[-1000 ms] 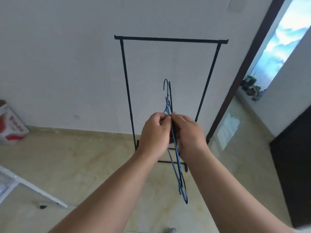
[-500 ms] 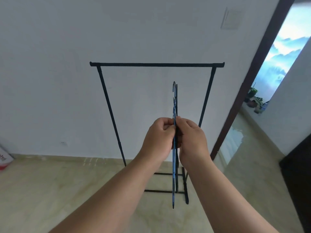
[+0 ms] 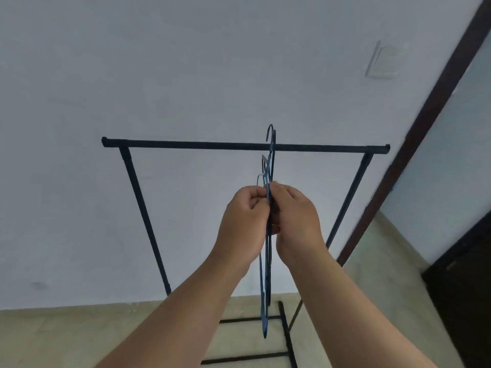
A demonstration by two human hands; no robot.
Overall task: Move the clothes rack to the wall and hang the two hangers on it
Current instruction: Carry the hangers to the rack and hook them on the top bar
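Two thin blue wire hangers (image 3: pixel 266 288) are pinched edge-on between the fingers of the left hand (image 3: pixel 245 221) and right hand (image 3: pixel 296 220). Their hooks are now raised to the top bar of the black metal clothes rack (image 3: pixel 186 144), which stands against the white wall (image 3: pixel 186 62) and appears nearer than before.

Both hands cover the middle of the hangers (image 3: pixel 266 296), held edge-on, so how many there are cannot be told. The clothes rack (image 3: pixel 239 145) base runs off the bottom edge, partly behind the forearms.
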